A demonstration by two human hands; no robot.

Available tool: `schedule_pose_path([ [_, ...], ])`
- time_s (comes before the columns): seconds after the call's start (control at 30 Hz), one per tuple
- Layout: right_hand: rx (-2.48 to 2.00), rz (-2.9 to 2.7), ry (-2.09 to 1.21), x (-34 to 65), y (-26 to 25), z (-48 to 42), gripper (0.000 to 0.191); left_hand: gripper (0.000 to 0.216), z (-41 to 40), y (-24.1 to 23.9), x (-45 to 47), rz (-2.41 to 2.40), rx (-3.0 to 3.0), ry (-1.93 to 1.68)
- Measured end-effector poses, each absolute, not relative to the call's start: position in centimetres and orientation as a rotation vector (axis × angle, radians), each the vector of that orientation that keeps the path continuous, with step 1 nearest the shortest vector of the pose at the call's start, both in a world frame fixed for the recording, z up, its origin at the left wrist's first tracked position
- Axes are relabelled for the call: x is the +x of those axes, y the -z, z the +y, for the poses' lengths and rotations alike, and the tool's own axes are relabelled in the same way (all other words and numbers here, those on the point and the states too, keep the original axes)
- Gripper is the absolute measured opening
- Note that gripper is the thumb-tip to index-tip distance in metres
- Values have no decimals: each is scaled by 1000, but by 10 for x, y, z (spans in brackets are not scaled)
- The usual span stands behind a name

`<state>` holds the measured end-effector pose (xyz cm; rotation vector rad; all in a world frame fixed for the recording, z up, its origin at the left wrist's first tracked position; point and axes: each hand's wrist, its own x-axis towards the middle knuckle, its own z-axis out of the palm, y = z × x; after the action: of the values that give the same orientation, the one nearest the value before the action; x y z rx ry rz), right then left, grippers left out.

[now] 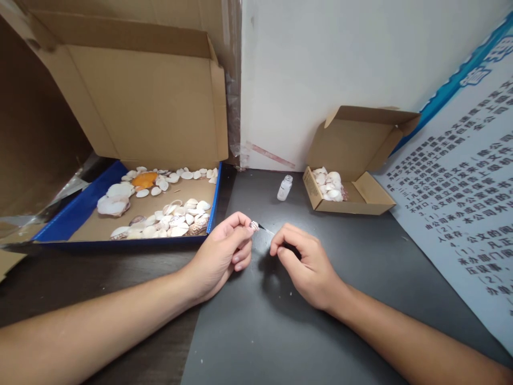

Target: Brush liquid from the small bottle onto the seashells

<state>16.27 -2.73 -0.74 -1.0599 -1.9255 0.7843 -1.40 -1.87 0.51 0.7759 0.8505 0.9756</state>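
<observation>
My left hand pinches a small speckled seashell between thumb and forefinger. My right hand is closed around a thin brush; its slender pale stem comes out from the fingertips and its dark, pointed tip meets the shell or lies right beside it. Whatever part of the brush sits inside the fist is mostly hidden. Beyond both hands, a small clear bottle with a bare threaded neck stands on the dark grey mat, with whitish contents.
On the left, an open blue-edged cardboard box contains many white and brown shells and one orange shell. A smaller open cardboard box with white shells stands at back right. A white panel rises behind; a printed sheet leans at right.
</observation>
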Motion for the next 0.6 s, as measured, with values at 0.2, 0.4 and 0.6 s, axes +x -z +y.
schedule_pose_path([
  [0.2, -980, -1940, -762, 163, 8, -28, 18, 18, -19, -5, -14, 851, 784, -975],
  [0.4, -1076, -1939, -760, 161, 7, -27, 18, 18, -19, -6, -13, 856, 779, -978],
  [0.6, -991, -1931, -760, 162, 7, -27, 17, 19, -19, -6, -13, 852, 770, -979],
])
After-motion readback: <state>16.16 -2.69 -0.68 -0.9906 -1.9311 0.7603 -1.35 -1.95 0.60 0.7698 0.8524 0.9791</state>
